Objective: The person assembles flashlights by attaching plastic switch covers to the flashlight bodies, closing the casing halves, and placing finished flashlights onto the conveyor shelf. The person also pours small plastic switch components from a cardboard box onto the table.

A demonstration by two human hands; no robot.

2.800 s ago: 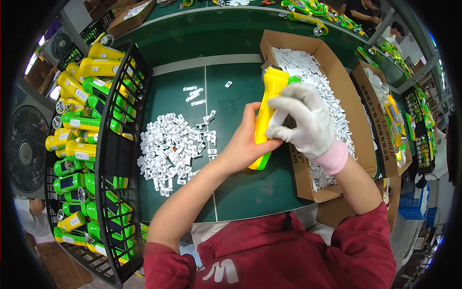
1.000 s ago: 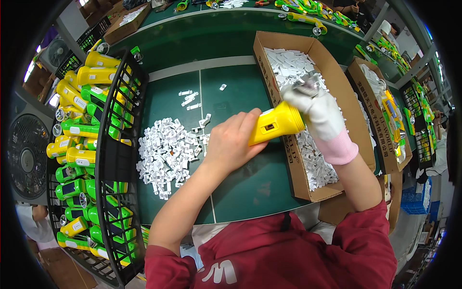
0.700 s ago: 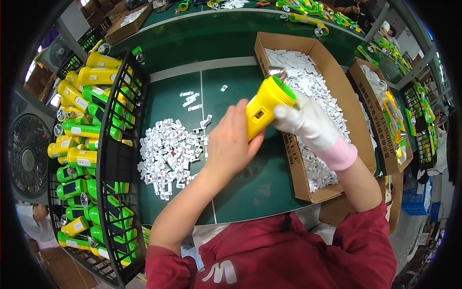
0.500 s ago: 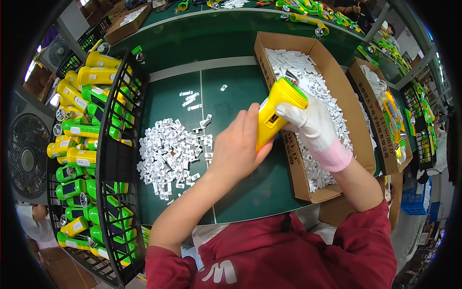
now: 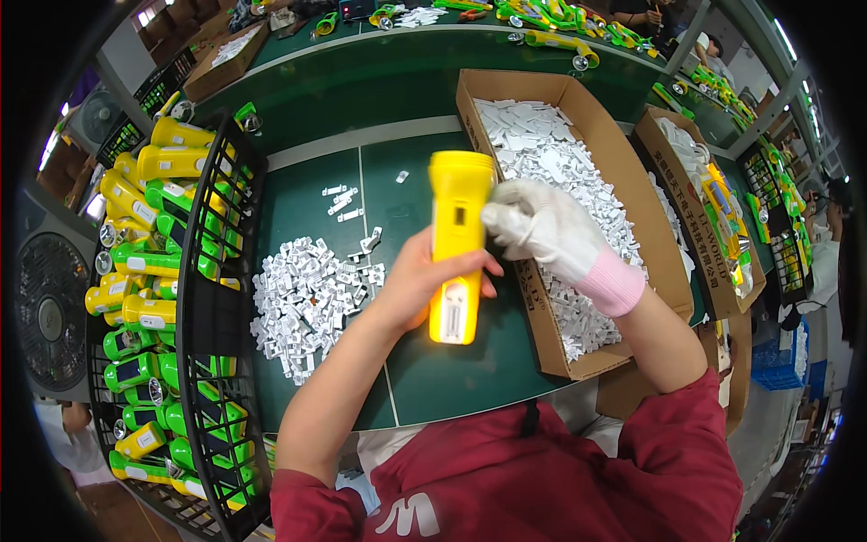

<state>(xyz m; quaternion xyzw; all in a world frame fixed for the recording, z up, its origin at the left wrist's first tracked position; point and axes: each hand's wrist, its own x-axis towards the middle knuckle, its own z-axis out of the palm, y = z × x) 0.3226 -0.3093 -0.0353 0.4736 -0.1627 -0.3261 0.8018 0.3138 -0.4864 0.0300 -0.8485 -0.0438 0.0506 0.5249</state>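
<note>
A yellow flashlight housing (image 5: 459, 185) stands nearly upright in my bare left hand (image 5: 408, 282), its wide head away from me. My left thumb lies across its front and the fingers wrap behind. A small dark slot shows in the upper body, and a pale oblong panel near the lower end. Close by the housing's right side is my right hand (image 5: 546, 230), in a white glove with a pink cuff. Its fingers are curled together; whatever they hold is too small or hidden to make out. Under and left of my left forearm lies a heap of small white plastic parts (image 5: 302, 298).
A cardboard box (image 5: 664, 271) of white pieces stands at right, with a second box (image 5: 700, 212) beyond. At left, a black crate (image 5: 194, 298) holds several yellow and green flashlights. Loose white parts (image 5: 343, 203) lie on the green table (image 5: 420, 388). Other people sit farther back.
My left hand has turned the housing from tilted to nearly upright and brought it left and nearer. The right hand has let go of its head and drawn its fingers together beside it.
</note>
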